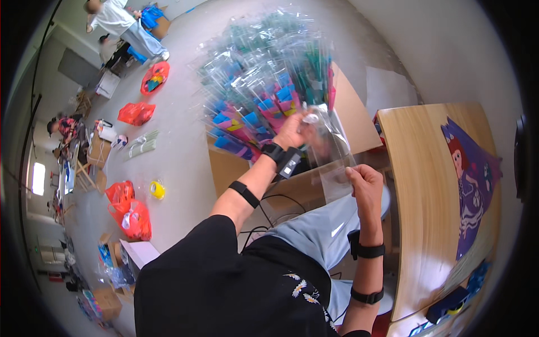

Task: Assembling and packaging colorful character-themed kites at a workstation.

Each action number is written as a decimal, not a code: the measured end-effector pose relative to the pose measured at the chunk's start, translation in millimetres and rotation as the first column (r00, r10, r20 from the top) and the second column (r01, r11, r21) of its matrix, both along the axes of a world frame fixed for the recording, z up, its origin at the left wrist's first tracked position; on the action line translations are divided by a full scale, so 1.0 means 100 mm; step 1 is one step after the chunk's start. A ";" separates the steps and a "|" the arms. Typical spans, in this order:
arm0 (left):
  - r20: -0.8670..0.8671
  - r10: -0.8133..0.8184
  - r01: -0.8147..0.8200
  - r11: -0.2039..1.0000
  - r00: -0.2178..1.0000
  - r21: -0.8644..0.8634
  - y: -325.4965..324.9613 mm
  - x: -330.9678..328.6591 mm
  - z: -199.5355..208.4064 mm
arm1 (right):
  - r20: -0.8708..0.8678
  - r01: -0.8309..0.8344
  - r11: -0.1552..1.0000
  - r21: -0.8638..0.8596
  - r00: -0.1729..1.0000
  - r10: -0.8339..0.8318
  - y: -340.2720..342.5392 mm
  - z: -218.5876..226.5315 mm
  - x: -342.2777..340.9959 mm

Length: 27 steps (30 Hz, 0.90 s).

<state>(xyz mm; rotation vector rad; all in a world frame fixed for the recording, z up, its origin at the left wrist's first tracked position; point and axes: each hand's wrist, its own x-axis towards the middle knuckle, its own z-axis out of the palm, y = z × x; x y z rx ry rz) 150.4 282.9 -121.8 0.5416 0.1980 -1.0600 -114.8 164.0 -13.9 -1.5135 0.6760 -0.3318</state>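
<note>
A clear plastic bag (336,178) is stretched between my hands in front of a cardboard box. My right hand (366,181) pinches its near edge between thumb and fingers. My left hand (293,132) is closed on its far part, where glare and blur hide some of the fingers. The cardboard box (351,109) stands just beyond, packed with many upright clear bags (264,84). Inside those show pink, blue and yellow rolled pieces low down and green strips higher up. What my bag contains, if anything, cannot be made out.
At right, a wooden table (415,224) carries a flat purple cutout (474,196) with a red-haired cartoon figure. Red plastic bags (130,216), yellow tape (158,190) and pale sticks (141,144) lie on the floor at left. Further off, a person in a white shirt (115,21) stands near others.
</note>
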 end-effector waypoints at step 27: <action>0.264 -0.055 0.089 0.989 0.963 -0.120 -0.14 -0.13 0.63 | -0.063 -0.016 0.998 0.065 0.998 0.020 0.11 -0.18 -0.33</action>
